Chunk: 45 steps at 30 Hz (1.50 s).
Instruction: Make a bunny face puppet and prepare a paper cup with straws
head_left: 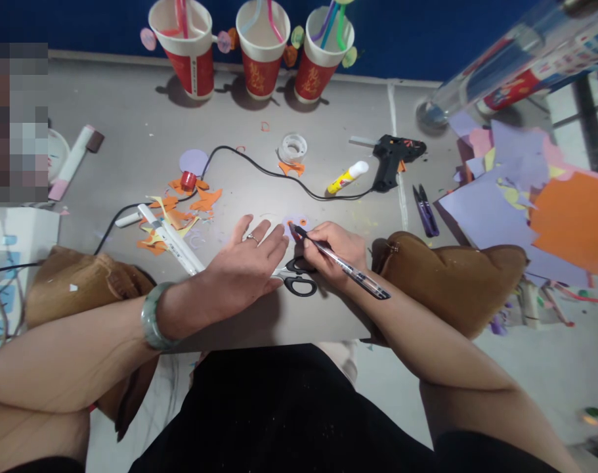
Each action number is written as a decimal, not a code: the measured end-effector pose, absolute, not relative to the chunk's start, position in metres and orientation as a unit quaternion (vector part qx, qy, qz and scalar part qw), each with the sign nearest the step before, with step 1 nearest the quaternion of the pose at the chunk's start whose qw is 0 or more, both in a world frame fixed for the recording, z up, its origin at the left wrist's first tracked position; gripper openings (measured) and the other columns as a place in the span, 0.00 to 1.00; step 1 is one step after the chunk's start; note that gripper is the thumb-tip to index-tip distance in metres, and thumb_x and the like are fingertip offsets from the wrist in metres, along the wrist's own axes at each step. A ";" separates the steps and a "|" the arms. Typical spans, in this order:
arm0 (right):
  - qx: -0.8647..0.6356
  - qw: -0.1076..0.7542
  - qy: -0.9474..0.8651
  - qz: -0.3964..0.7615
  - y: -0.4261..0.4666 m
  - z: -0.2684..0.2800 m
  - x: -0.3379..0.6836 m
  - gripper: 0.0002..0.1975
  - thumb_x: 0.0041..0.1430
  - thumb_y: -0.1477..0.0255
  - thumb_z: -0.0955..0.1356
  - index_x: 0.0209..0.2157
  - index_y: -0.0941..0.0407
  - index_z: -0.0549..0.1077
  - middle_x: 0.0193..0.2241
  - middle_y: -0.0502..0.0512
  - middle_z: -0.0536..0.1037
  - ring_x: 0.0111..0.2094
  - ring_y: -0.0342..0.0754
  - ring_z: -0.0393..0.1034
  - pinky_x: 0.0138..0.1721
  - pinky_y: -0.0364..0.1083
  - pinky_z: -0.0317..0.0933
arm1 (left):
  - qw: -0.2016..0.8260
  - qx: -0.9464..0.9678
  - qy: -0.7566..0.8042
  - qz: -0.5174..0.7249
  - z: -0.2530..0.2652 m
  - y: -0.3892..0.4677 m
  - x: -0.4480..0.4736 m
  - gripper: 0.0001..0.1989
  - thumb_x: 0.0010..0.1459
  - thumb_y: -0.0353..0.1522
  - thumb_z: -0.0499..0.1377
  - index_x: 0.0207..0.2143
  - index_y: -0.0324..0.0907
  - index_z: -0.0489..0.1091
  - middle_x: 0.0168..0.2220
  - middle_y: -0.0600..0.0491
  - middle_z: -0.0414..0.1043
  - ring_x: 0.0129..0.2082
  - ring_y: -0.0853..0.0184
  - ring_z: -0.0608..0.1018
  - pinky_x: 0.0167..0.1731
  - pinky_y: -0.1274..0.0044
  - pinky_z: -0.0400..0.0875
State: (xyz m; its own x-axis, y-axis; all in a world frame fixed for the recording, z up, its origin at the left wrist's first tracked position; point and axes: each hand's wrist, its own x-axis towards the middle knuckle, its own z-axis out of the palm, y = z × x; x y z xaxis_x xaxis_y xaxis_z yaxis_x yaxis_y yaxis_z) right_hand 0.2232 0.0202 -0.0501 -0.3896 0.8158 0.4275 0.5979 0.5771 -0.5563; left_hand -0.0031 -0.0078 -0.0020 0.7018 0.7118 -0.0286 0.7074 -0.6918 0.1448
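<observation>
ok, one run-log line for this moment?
left hand: open beside lavender paper | right hand: gripping pen, tip at lavender paper | scissors: between hands, partly covered

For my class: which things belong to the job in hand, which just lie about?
In use: pen in right hand; small purple paper at its tip; left hand beside it.

Apparently lying about: scissors; glue stick; glue gun; tape roll; snips; cups.

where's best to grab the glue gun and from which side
Probably by the handle, from the near side, with the right hand once free of the pen: the glue gun lies on its side, handle jutting nearward, cord leaving its lower end.
</observation>
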 end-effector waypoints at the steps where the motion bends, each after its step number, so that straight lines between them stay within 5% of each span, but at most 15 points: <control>1: -0.434 0.340 -0.820 0.156 0.020 -0.050 0.223 0.03 0.64 0.70 0.66 0.34 0.50 0.71 0.29 0.50 0.79 0.30 0.46 0.77 0.32 0.46 0.71 | 0.074 0.919 0.386 0.016 -0.002 -0.008 -0.003 0.28 0.64 0.36 0.60 0.64 0.33 0.66 0.66 0.36 0.66 0.65 0.45 0.68 0.67 0.50 0.55; 45: -0.460 0.329 -0.807 0.170 0.018 -0.049 0.226 0.05 0.64 0.69 0.65 0.34 0.52 0.71 0.28 0.50 0.78 0.29 0.46 0.73 0.33 0.45 0.67 | 0.069 0.921 0.384 0.003 -0.001 -0.008 -0.002 0.29 0.65 0.36 0.60 0.64 0.30 0.65 0.67 0.35 0.65 0.65 0.44 0.68 0.67 0.50 0.56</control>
State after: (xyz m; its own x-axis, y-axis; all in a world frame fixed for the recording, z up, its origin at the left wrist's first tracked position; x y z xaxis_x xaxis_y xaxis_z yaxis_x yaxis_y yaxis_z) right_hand 0.2255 0.0176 -0.0491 -0.3610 0.8542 0.3742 0.6303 0.5192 -0.5772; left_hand -0.0024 -0.0077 -0.0012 0.7051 0.7076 -0.0466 0.7067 -0.6956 0.1295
